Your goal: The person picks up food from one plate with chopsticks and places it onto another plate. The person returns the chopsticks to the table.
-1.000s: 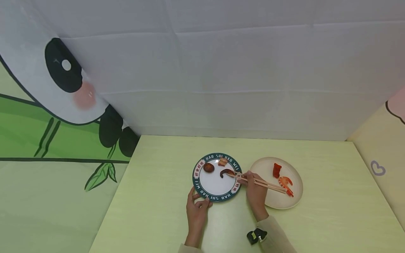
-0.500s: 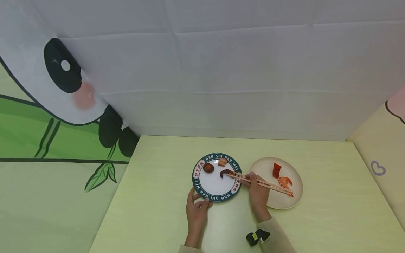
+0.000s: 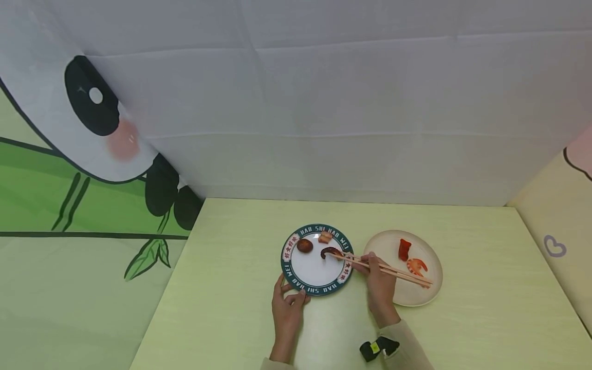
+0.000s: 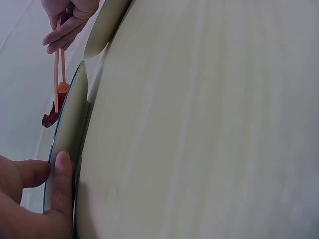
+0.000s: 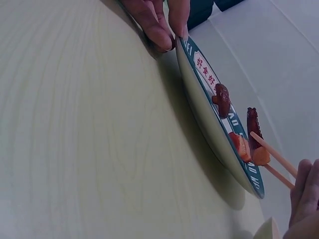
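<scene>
My left hand (image 3: 288, 316) pinches the near left rim of a white plate with a green lettered border (image 3: 290, 275). My right hand (image 3: 381, 288) holds a pair of wooden chopsticks (image 3: 400, 273). Between their tips is a dark, curled piece like an octopus tentacle (image 3: 329, 251), over the right part of this plate. In the right wrist view the tentacle (image 5: 252, 122) appears raised from the plate surface, with an orange end by the chopsticks. A brown mushroom (image 3: 304, 245) and a small pinkish-brown layered piece (image 3: 325, 237) lie on the plate.
To the right stands a cream plate (image 3: 411, 299), partly behind my right hand. On it lie a red glossy chunk (image 3: 404, 249) and a shrimp (image 3: 416, 265), its tail crossed by the chopsticks. The pale table (image 3: 231, 288) meets a white cloth wall (image 3: 324, 154) at the back.
My right hand has shifted slightly right and toward me, and the chopsticks' rear ends have swung right across the cream plate. The tentacle has barely moved. My left hand stays on the rim.
</scene>
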`<state>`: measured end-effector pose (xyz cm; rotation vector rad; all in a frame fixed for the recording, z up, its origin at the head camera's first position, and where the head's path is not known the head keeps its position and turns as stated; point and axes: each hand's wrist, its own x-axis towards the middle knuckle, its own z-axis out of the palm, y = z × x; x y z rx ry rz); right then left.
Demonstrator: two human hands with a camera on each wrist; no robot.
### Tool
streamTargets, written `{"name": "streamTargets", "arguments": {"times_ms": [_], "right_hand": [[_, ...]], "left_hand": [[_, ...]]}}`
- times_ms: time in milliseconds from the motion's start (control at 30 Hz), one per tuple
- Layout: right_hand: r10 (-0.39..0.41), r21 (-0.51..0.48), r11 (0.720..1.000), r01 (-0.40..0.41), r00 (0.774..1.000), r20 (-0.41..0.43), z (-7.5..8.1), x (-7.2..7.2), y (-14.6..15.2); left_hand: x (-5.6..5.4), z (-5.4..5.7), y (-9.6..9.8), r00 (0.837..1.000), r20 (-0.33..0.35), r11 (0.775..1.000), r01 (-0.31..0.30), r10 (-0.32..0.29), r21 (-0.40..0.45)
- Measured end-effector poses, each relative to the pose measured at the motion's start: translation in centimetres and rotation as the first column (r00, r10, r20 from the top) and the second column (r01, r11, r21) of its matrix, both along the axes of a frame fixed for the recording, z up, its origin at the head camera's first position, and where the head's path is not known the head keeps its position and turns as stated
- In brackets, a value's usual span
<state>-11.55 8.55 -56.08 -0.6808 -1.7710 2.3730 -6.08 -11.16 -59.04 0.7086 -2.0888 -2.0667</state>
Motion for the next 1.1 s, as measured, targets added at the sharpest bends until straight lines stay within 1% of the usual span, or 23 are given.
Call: {"name": "streamTargets", "arguments": {"times_ms": [400,567,733,933,1100], "right_hand": [[0.011,-0.052,0.999,-0.008,0.999,0.046,0.1,0.0,0.4],[0.020,-0.068,0.998,-0.014,0.996,0.085,0.2,0.0,0.7],[0.027,-0.098,0.995,-0.016,0.993,0.115,0.4,0.1,0.9],[0.019,-0.144,0.990,-0.001,0.992,0.123,0.5,0.1,1.1],[0.006,-0.205,0.979,0.019,0.993,0.119,0.6,0.3,1.1]], "left_hand": [[-0.1,0.0,0.0,1.000,-0.002,1.000,-0.001,0.001,-0.007],[-0.1,-0.1,0.1,1.000,-0.009,1.000,-0.003,0.003,-0.005],[-0.1,0.0,0.1,1.000,0.002,1.000,-0.007,0.007,-0.012],[-0.2,0.0,0.2,1.000,0.013,1.000,-0.009,0.009,-0.025],[-0.2,-0.2,0.1,1.000,0.009,1.000,-0.011,0.011,-0.019]]}}
